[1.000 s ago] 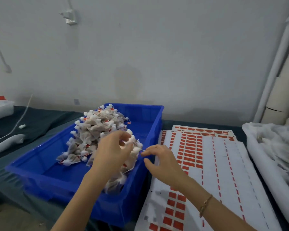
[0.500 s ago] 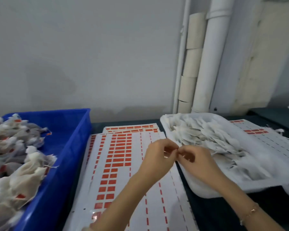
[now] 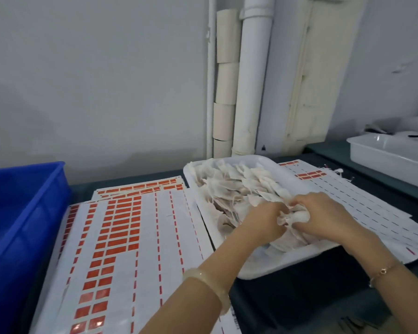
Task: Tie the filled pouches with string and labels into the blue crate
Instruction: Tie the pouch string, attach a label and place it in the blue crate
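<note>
A white tray [image 3: 270, 268] holds a heap of filled white pouches [image 3: 237, 186]. Both hands are over its near right part. My left hand [image 3: 263, 220] and my right hand [image 3: 323, 215] together grip one white pouch [image 3: 297, 216], bunched between the fingers. The blue crate [image 3: 22, 213] stands at the far left; only its right wall and corner show. Sheets of red labels [image 3: 121, 220] lie between the crate and the tray. No string is plainly visible.
More label sheets [image 3: 343, 201] lie under and right of the tray. A second white tub [image 3: 391, 153] stands at the back right. White pipes and cardboard rolls [image 3: 227, 80] stand against the wall behind. The table has a dark cover [image 3: 299, 297].
The view swung right, away from the crate. Both hands moved from above the label sheets to the tray and took hold of a pouch there.
</note>
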`<state>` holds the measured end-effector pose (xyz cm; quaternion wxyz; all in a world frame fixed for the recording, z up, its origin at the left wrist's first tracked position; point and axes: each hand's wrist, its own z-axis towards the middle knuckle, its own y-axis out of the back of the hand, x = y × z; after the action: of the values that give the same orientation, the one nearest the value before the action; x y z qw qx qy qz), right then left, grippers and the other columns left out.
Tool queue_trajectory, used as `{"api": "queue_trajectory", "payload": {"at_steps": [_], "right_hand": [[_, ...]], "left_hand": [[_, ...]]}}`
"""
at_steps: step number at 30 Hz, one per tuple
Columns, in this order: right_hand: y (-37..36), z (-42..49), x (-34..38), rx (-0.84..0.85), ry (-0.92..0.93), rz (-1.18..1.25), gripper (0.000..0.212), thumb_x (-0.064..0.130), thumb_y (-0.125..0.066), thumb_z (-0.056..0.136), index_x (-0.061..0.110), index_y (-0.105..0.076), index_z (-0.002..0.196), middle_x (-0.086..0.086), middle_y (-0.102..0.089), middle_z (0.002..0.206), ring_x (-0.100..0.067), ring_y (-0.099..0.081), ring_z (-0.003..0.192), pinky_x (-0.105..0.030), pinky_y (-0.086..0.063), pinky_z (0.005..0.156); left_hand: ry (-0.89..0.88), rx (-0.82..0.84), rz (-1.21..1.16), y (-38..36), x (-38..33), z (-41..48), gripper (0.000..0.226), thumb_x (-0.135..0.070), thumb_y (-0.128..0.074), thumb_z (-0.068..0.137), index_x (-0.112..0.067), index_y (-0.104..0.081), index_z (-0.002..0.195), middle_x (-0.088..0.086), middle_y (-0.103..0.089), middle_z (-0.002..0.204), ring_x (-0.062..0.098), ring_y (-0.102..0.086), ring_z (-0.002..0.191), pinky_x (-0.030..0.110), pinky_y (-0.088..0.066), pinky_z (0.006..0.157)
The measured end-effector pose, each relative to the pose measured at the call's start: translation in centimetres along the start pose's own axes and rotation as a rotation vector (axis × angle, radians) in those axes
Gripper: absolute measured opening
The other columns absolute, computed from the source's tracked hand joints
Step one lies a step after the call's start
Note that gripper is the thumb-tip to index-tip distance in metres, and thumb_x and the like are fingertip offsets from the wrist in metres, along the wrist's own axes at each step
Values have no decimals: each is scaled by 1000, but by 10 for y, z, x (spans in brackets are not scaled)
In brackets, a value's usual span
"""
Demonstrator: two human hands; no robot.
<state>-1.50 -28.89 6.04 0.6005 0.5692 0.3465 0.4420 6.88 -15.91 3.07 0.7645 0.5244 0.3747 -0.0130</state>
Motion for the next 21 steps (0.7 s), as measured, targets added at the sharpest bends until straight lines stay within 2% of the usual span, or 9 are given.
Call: {"api": "queue_trajectory", "payload": {"at_steps": [3,5,7,10,13,15,19,21], "right_hand": [[2,-3,-10,-33,-76,-5,53,37,-72,76,34,-51,124,4,-56,119,-18,-46,113,-29,-42,77],[3,-7,-17,-42,-149,9,48,35,-67,80,26,-51,124,2,-59,114,-20,-54,104,-30,-45,75],[5,-11,-23,-46,-200,23,36,34,-61,84,22,-56,117,2,-64,102,-19,-59,92,-30,-47,70],[10,-17,-28,-38,-223,0,22,36,-63,84,24,-63,102,6,-67,93,-14,-60,84,-26,-40,61],[13,-21,-30,-58,-244,19,5,28,-64,85,26,-69,85,8,-67,81,-12,-60,76,-22,-35,52],[15,-23,-30,-118,-256,45,11,25,-62,87,27,-70,80,7,-67,79,-14,-60,75,-22,-36,52],[18,-20,-22,-334,-185,187,9,23,-64,88,26,-73,89,6,-70,84,-12,-59,74,-19,-36,55],[19,-16,-12,-417,-113,268,11,21,-64,88,25,-73,93,6,-71,83,-11,-60,72,-23,-45,61]], "left_hand": [[-28,5,25,-13,-12,14,42,-19,-63,86,-14,-56,127,9,-60,123,26,-58,108,36,-47,91],[-68,-8,13,-20,-21,21,41,-18,-62,87,-15,-56,127,9,-61,121,27,-59,106,38,-49,87],[-84,-23,18,-26,-29,28,39,-19,-61,88,-18,-55,127,9,-61,119,27,-59,103,40,-50,84],[-82,-61,32,-33,-34,36,39,-23,-62,88,-24,-55,126,8,-61,115,26,-59,101,41,-51,84],[-83,-128,51,-35,-35,41,22,-33,-61,89,-25,-65,109,3,-62,104,23,-60,95,37,-51,77],[-80,-193,91,-34,-33,42,20,-37,-61,89,-23,-69,101,3,-60,103,23,-59,95,35,-50,74],[-86,-345,45,-18,-28,37,22,-37,-60,90,-23,-70,104,1,-55,110,20,-53,101,34,-47,74],[-76,-397,13,1,-24,29,23,-40,-61,88,-23,-70,100,-2,-56,107,16,-53,99,31,-44,70]]}}
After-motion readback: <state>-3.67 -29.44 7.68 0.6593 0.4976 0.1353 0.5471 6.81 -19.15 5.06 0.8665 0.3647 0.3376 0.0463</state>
